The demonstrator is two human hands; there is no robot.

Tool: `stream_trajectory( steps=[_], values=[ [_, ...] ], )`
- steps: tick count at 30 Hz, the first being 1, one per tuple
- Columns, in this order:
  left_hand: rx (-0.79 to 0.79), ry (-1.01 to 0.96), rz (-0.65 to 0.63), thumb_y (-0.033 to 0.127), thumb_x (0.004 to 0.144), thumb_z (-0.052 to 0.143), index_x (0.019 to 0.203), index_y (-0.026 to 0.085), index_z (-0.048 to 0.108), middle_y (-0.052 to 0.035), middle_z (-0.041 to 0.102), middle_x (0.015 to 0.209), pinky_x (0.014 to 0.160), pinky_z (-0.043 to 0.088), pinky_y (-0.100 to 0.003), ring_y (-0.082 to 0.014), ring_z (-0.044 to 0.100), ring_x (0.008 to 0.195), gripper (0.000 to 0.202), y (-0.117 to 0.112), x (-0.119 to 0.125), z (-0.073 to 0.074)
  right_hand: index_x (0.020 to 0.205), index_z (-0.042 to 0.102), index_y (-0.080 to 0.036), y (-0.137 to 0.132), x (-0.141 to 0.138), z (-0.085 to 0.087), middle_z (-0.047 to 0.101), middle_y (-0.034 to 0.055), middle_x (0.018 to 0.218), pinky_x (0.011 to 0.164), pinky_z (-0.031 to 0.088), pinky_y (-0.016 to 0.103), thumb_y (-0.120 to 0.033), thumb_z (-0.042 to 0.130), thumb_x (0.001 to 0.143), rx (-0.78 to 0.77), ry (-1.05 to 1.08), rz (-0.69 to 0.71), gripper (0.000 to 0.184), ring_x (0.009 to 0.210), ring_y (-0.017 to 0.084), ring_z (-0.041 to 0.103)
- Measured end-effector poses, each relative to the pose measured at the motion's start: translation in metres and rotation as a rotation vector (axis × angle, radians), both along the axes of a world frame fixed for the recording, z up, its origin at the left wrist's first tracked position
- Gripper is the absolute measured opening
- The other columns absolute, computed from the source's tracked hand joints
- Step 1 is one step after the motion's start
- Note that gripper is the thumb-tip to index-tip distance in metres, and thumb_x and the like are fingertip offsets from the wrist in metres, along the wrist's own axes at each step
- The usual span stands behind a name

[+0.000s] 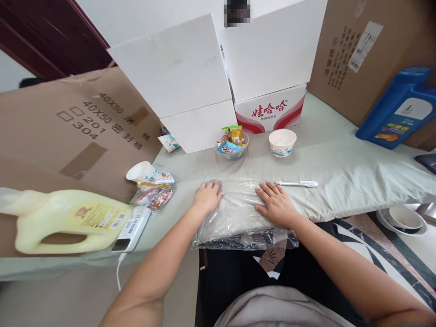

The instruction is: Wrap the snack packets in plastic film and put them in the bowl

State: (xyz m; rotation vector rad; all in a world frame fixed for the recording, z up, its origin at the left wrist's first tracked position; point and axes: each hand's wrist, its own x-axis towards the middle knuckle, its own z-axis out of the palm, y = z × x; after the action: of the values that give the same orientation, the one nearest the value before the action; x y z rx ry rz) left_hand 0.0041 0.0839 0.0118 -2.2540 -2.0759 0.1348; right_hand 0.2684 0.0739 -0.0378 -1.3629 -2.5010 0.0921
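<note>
A sheet of clear plastic film lies wrinkled on the cloth-covered table, its near end hanging over the front edge. My left hand rests palm down on its left side, fingers stretched out. On the right side of the film my right hand lies flat with its fingers spread. Just beyond the right fingertips is a white utility knife. Behind the film stands a clear bowl filled with snack packets. A white paper bowl with a blue print sits to its right.
At left are a large pale yellow jug, a white power bank with a cable, a tipped paper cup and wrapped snacks. White boxes and brown cartons line the back. A blue bottle stands at right.
</note>
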Motion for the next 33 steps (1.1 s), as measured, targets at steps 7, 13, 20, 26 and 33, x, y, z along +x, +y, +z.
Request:
stream_trajectory(
  steps=[7,13,20,26,33],
  values=[
    [0.279,-0.387,-0.195,0.024,0.090,0.048,0.101,0.018,0.065,-0.0101,0.064,0.105,0.094,0.047,-0.040,-0.0240,0.057,0.104,0.021,-0.048,-0.025,-0.016,0.142,0.046,-0.019,-0.001,-0.003,0.001,0.040,0.0110,0.151,0.113,0.024,0.048,-0.055,0.040,0.093,-0.042,-0.003,-0.009,0.062,0.141,0.031,0.030],
    [0.113,-0.548,-0.339,0.026,0.089,0.052,0.099,0.023,0.067,-0.0060,0.064,0.106,0.094,0.049,-0.038,-0.0213,0.057,0.105,0.018,-0.090,-0.025,-0.027,0.138,0.049,-0.015,0.017,0.022,0.013,0.038,0.0141,0.151,0.111,0.031,0.047,-0.047,0.050,0.089,-0.061,0.029,0.015,0.059,0.139,0.031,0.033],
    [0.151,-0.548,-0.333,0.027,0.090,0.051,0.112,0.023,0.064,-0.0082,0.062,0.120,0.102,0.046,-0.044,-0.0237,0.054,0.117,0.025,-0.105,-0.028,-0.032,0.125,0.057,-0.020,-0.011,0.074,0.029,0.063,0.0112,0.122,0.100,0.045,0.049,-0.029,0.043,0.094,0.038,0.336,0.063,0.035,0.117,0.027,0.054],
    [0.360,-0.644,-0.311,0.017,0.087,0.047,0.106,0.024,0.064,-0.0069,0.065,0.114,0.103,0.047,-0.046,-0.0239,0.056,0.118,0.027,-0.128,-0.043,-0.030,0.147,0.031,-0.024,-0.074,0.097,0.004,0.042,0.0112,0.146,0.109,0.037,0.054,-0.013,0.044,0.086,0.020,0.374,0.212,0.063,0.137,0.028,0.036],
    [0.109,-0.384,-0.425,0.009,0.080,0.049,0.134,0.028,0.050,-0.0072,0.047,0.146,0.111,0.037,-0.055,-0.0299,0.034,0.141,0.058,-0.158,-0.054,-0.034,0.124,0.060,-0.029,-0.088,0.081,-0.006,0.049,0.0073,0.143,0.109,0.037,0.054,-0.023,0.052,0.091,0.030,0.352,0.223,0.034,0.140,0.030,0.033]
  ],
)
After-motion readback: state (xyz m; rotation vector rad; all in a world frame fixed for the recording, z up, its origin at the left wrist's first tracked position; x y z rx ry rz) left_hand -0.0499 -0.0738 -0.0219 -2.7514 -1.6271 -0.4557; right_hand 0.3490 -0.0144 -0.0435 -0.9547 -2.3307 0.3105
